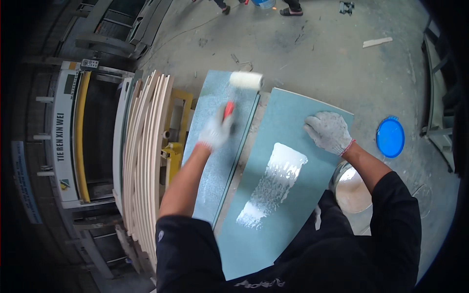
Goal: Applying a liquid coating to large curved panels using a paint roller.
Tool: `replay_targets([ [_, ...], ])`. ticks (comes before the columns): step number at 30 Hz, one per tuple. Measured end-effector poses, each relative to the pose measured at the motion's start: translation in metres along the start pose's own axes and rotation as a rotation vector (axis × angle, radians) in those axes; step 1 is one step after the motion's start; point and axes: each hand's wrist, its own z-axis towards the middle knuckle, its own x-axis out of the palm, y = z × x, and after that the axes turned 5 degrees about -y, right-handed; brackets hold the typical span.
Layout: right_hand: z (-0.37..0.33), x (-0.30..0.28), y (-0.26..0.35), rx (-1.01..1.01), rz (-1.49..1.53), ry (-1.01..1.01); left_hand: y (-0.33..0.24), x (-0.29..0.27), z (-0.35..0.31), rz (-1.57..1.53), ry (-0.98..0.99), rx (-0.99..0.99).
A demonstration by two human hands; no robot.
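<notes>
In my gloved left hand [215, 133], closed round its red handle, is a paint roller [246, 80] with a white sleeve. The roller lies over the far end of the left green board [205, 161], whose surface has a wet-looking sheen. My gloved right hand [328, 131] rests on the far right part of the other green board [303, 210], its fingers partly bent and hidden beneath the palm. A white patch of glue or paint [281, 180], patchy toward its near end, lies on this right board. Motion slightly blurs my left hand.
An open bucket of pale liquid [352, 189] stands beside my right forearm, with a blue lid [390, 136] beyond it. Pale boards [146, 146] are stacked on the left, next to a white and yellow machine [73, 132]. Other people's feet [292, 11] show at the far edge.
</notes>
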Motion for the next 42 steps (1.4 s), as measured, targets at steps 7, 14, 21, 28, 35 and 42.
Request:
replay_targets([
  [7, 0.004, 0.002, 0.003, 0.010, 0.027, -0.010, 0.078, -0.052, -0.174, 0.192, 0.132, -0.217],
  [14, 0.014, 0.006, 0.013, -0.034, 0.009, -0.026, 0.016, -0.022, 0.024, 0.220, 0.053, -0.077],
  [21, 0.009, -0.003, 0.001, 0.013, 0.009, -0.028, 0.053, -0.035, -0.068, 0.342, 0.207, -0.021],
  [28, 0.016, 0.002, 0.010, -0.004, 0.013, 0.014, -0.011, -0.032, -0.010, 0.356, 0.092, -0.062],
  [35, 0.007, -0.006, -0.004, -0.035, 0.077, -0.004, 0.056, -0.041, -0.057, 0.508, 0.178, -0.083],
  [42, 0.009, 0.003, 0.000, -0.055, 0.087, 0.052, 0.056, -0.055, 0.029, 0.417, 0.034, -0.188],
])
